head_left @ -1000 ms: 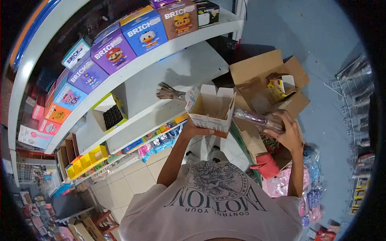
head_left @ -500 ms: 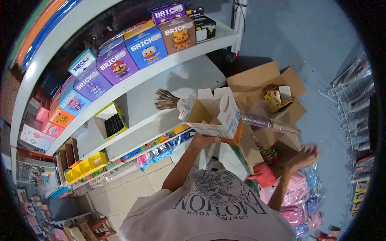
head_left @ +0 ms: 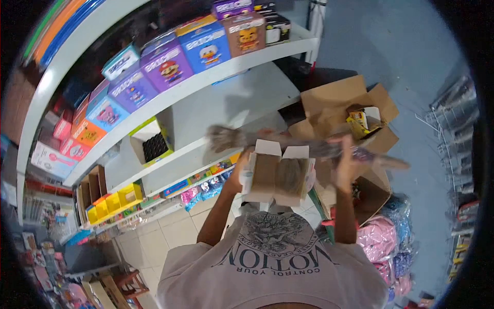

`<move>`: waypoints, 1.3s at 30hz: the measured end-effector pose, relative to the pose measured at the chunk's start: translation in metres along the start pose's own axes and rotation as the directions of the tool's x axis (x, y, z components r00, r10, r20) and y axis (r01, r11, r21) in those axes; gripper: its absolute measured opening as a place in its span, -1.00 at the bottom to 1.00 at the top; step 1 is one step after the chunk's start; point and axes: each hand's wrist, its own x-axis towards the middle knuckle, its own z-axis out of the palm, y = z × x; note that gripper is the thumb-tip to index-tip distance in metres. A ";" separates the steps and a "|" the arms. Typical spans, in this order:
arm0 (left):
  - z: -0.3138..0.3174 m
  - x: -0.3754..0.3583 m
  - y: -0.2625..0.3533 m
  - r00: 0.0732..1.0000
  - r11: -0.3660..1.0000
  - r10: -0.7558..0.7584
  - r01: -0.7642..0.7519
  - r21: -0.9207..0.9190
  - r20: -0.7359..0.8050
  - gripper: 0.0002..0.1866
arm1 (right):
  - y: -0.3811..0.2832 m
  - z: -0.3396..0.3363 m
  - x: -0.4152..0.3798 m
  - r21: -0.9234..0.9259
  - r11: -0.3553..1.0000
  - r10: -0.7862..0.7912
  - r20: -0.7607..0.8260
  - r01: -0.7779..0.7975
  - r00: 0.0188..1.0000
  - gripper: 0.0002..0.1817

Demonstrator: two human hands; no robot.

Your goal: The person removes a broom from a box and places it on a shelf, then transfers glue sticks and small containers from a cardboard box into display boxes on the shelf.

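Note:
My left hand grips the left side of an open white cardboard box; some of its fingers are hidden behind the box. The box's flaps stand up and its brown inside faces me. My right hand is closed around the handle of a long feather duster, blurred by motion. The duster lies crosswise just beyond the box, its grey-brown tuft to the left and its handle end to the right.
Shelves on the left carry BRICKS boxes, a green-edged carton and a yellow bin. Open cardboard cartons stand on the right, with plastic-wrapped pink packs below them. A wire rack lines the far right.
My right hand has moved up and left from beside the cartons and has taken hold of the duster. The white box has come closer and tipped its opening toward me.

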 end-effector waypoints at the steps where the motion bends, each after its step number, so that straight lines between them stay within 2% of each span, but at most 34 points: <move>1: -0.010 -0.001 0.011 0.999 0.998 0.031 -0.030 0.055 -0.017 -0.09 | -0.016 -0.004 0.012 0.008 0.999 -0.032 -0.061 0.033 0.998 -0.59; 2: -0.022 -0.003 0.022 0.997 0.992 0.064 -0.060 0.109 -0.034 -0.08 | -0.042 -0.015 0.024 0.203 0.978 0.068 -0.124 -0.042 0.990 -0.59; 3: -0.032 -0.008 0.028 0.995 0.986 0.073 -0.062 0.157 -0.067 -0.07 | -0.058 -0.014 0.035 0.216 0.974 -0.002 -0.288 0.067 0.958 -0.65; 4: -0.041 -0.015 0.030 0.990 0.982 0.049 -0.024 0.189 -0.130 -0.05 | -0.063 -0.027 0.054 0.278 0.933 -0.127 -0.343 0.230 0.931 -0.64; 5: -0.051 -0.027 0.032 0.979 0.975 0.023 0.023 0.220 -0.204 -0.04 | -0.085 -0.034 0.059 0.299 0.926 -0.097 -0.401 0.231 0.911 -0.61; 6: -0.060 -0.042 0.028 0.955 0.968 -0.035 0.106 0.229 -0.294 -0.04 | -0.097 -0.045 0.066 0.276 0.888 -0.291 -0.283 0.368 0.914 -0.62; 7: -0.070 -0.057 0.024 0.921 0.956 -0.092 0.188 0.225 -0.379 -0.05 | -0.108 -0.051 0.071 0.275 0.820 -0.475 -0.162 0.501 0.865 -0.62; 9: -0.076 -0.070 0.046 0.862 0.872 -0.010 0.255 0.418 -0.506 -0.05 | -0.144 -0.052 0.061 0.376 0.816 -0.466 -0.020 0.438 0.885 -0.63; 11: -0.082 -0.076 0.049 0.838 0.877 0.104 0.178 0.447 -0.536 -0.04 | -0.153 -0.031 0.053 0.381 0.804 -0.490 -0.009 0.456 0.871 -0.65; 12: -0.085 -0.077 0.050 0.824 0.876 0.158 0.137 0.462 -0.544 -0.03 | -0.155 -0.010 0.045 0.334 0.795 -0.516 -0.064 0.506 0.854 -0.65; 13: -0.085 -0.077 0.058 0.819 0.821 0.189 0.171 0.544 -0.542 -0.09 | -0.142 -0.004 0.042 0.244 0.785 -0.566 -0.093 0.569 0.819 -0.65; 15: -0.088 -0.085 0.055 0.797 0.855 0.153 0.190 0.483 -0.584 -0.16 | -0.105 0.004 0.039 0.014 0.728 -0.679 -0.115 0.685 0.725 -0.59; 16: -0.087 -0.083 0.057 0.779 0.836 0.253 0.122 0.534 -0.574 -0.22 | -0.108 0.024 0.044 0.185 0.610 -0.790 0.219 0.771 0.573 -0.68; 17: -0.085 -0.080 0.059 0.753 0.807 0.350 0.059 0.587 -0.557 -0.27 | -0.114 0.044 0.036 0.260 0.606 -0.775 0.407 0.752 0.483 -0.71; 18: -0.084 -0.078 0.067 0.784 0.742 0.364 0.082 0.665 -0.503 -0.28 | -0.120 0.063 0.029 0.324 0.623 -0.726 0.577 0.712 0.373 -0.73; 19: -0.084 -0.077 0.076 0.815 0.668 0.370 0.100 0.738 -0.446 -0.29 | -0.128 0.073 0.016 0.247 0.724 -0.613 0.659 0.644 0.436 -0.71; 20: -0.084 -0.078 0.080 0.845 0.587 0.368 0.113 0.802 -0.389 -0.29 | -0.132 0.081 0.008 0.259 0.732 -0.578 0.726 0.630 0.373 -0.76; 22: -0.077 -0.080 0.083 0.823 0.684 0.341 0.115 0.721 -0.455 -0.30 | -0.139 0.094 -0.004 0.276 0.749 -0.493 0.840 0.602 0.228 -0.83; 24: -0.071 -0.081 0.088 0.798 0.773 0.319 0.092 0.627 -0.511 -0.30 | -0.133 0.111 -0.014 0.337 0.727 -0.506 0.852 0.598 0.135 -0.85; 25: -0.074 -0.082 0.087 0.807 0.702 0.377 0.072 0.709 -0.455 -0.29 | -0.126 0.117 -0.016 0.367 0.716 -0.512 0.855 0.593 0.089 -0.85; 28: -0.080 -0.090 0.074 0.838 0.705 0.308 0.118 0.700 -0.451 -0.27 | -0.098 0.134 -0.015 0.312 0.722 -0.495 0.857 0.618 0.145 -0.85; 29: -0.081 -0.089 0.072 0.842 0.607 0.368 0.104 0.788 -0.395 -0.28 | -0.090 0.140 -0.014 0.367 0.675 -0.582 0.799 0.640 0.155 -0.85; 32: -0.080 -0.088 0.076 0.783 0.689 0.379 0.118 0.715 -0.494 -0.28 | -0.086 0.145 -0.011 0.464 0.532 -0.662 0.750 0.708 0.005 -0.84; 33: -0.086 -0.088 0.079 0.805 0.637 0.384 0.125 0.761 -0.453 -0.27 | -0.088 0.145 -0.007 0.388 0.622 -0.588 0.805 0.680 0.078 -0.84; 35: -0.083 -0.087 0.081 0.804 0.656 0.372 0.127 0.744 -0.464 -0.26 | -0.095 0.141 0.003 0.213 0.768 -0.412 0.886 0.604 0.211 -0.84; 38: -0.075 -0.082 0.081 0.797 0.692 0.370 0.105 0.714 -0.476 -0.26 | -0.089 0.145 -0.013 0.393 0.744 -0.552 0.817 0.540 0.166 -0.84; 39: -0.081 -0.084 0.078 0.795 0.691 0.364 0.117 0.713 -0.484 -0.25 | -0.088 0.152 -0.015 0.492 0.601 -0.649 0.760 0.630 0.026 -0.86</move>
